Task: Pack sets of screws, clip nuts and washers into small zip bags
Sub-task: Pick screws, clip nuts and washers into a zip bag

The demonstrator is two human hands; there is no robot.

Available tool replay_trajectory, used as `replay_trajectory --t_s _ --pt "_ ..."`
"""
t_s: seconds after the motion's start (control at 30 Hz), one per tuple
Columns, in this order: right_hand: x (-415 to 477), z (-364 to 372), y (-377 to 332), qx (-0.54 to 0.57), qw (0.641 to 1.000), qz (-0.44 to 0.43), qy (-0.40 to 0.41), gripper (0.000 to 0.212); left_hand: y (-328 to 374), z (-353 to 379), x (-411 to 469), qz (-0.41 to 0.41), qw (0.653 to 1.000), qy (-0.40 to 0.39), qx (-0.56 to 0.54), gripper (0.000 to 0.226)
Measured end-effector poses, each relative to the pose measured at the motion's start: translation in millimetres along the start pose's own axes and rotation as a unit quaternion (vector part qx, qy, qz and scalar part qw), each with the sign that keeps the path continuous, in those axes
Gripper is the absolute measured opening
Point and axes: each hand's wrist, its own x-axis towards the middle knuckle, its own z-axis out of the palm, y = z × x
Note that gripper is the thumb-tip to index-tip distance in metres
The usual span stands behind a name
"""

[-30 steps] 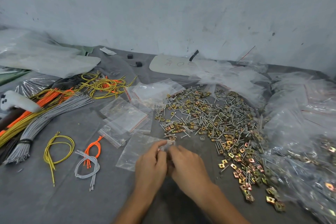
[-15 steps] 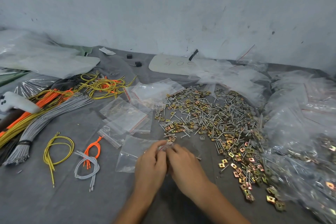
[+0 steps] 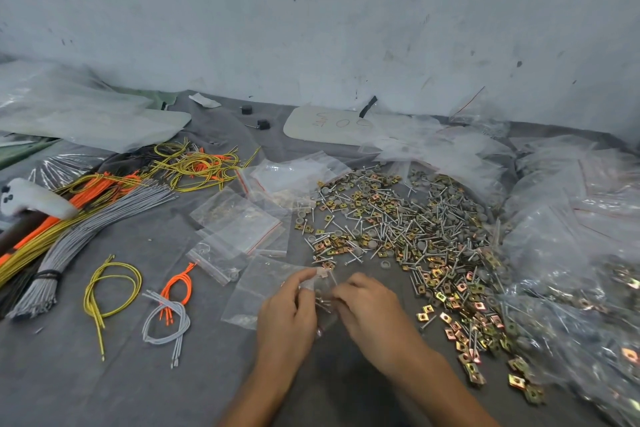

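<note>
My left hand (image 3: pixel 289 312) and my right hand (image 3: pixel 369 308) meet at the front middle of the grey cloth, both pinching a small clear zip bag (image 3: pixel 323 288) that holds a few screws. Another empty zip bag (image 3: pixel 258 291) lies flat under and left of my left hand. A wide heap of screws, brass clip nuts and grey washers (image 3: pixel 408 229) spreads just beyond and right of my hands. More empty zip bags (image 3: pixel 242 229) lie left of the heap.
Filled bags (image 3: pixel 581 253) pile up along the right side. Bundles of grey, orange and yellow cords (image 3: pixel 86 215) lie at the left, with small loose cord loops (image 3: pixel 166 312) in front. A white handle-shaped object (image 3: pixel 31 199) sits at the far left. A wall rises behind.
My hands stay together on the small bag; the fingers have shifted slightly and the bag's top now shows between them. Nothing else has moved.
</note>
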Motion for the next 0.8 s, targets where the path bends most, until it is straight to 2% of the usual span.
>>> replay_trajectory --t_s 0.1,0.27,0.57,0.67,0.8 --pt "-3 -14 15 0.045 0.998 0.045 0.024 0.011 -4 1 1 -0.005 1.0 0.004 0.005 0.034" --pt "-3 -23 39 -0.015 0.995 0.102 -0.001 0.005 -5 2 1 -0.005 1.0 0.002 0.007 0.037" --pt "-5 -15 48 -0.028 0.994 0.11 -0.001 0.014 -3 2 1 -0.01 1.0 0.008 0.001 0.032" --pt "-14 -14 49 -0.007 0.993 0.112 0.024 0.01 -2 1 2 -0.014 1.0 0.011 -0.004 0.036" --pt "-24 -13 47 0.007 0.991 0.128 0.049 0.018 -2 1 2 -0.012 1.0 0.014 -0.003 0.037"
